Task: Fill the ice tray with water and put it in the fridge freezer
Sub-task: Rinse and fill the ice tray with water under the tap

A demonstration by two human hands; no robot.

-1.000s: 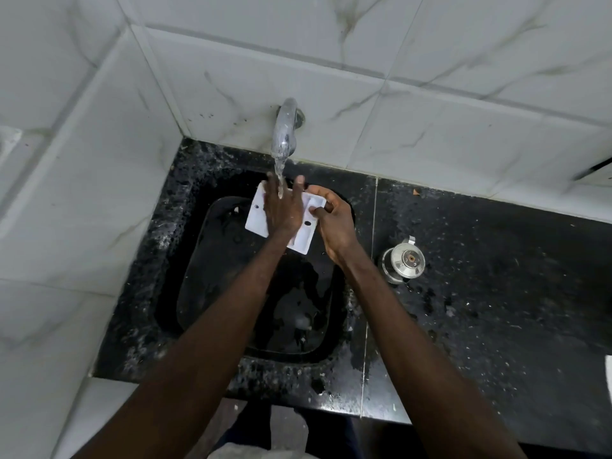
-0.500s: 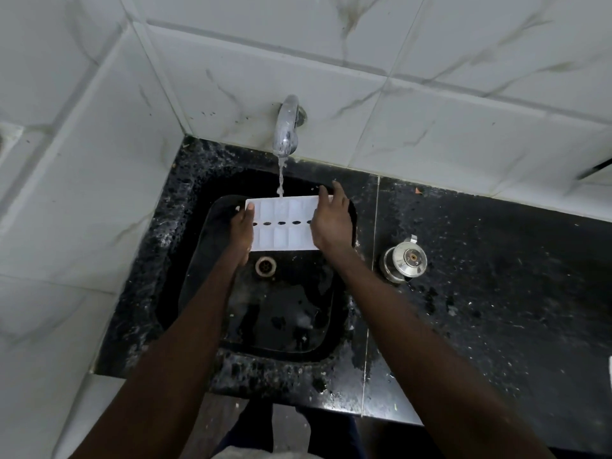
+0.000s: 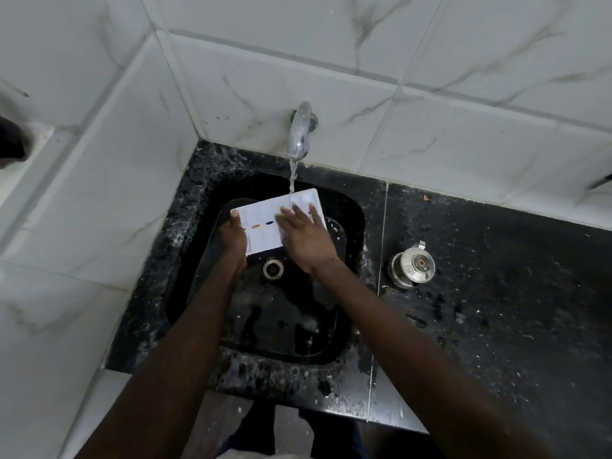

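The white ice tray [image 3: 263, 238] is over the black sink [image 3: 347, 207], right under the tap [image 3: 299, 134]. A thin stream of water [image 3: 292, 180] falls onto it. The left hand [image 3: 233, 236] holds the left end, with the thumb on top. The right hand [image 3: 306, 240] lies flat on the right part, fingers straight. So the hands are apart, one at each end.

The tray looks like thin, hard plastic, flat and long, with rows of little square cups. I think it is light now but will get heavier and sloshy when full. It is wet, so it may slip. Holding both short ends and keeping it level seems best. From here I can't tell if the cups hold water yet.

The tap is shiny, curved metal. The counter [image 3: 496, 309] is dark, speckled stone, and wet. A round, shiny metal thing [image 3: 412, 265] sits on it, near the sink.
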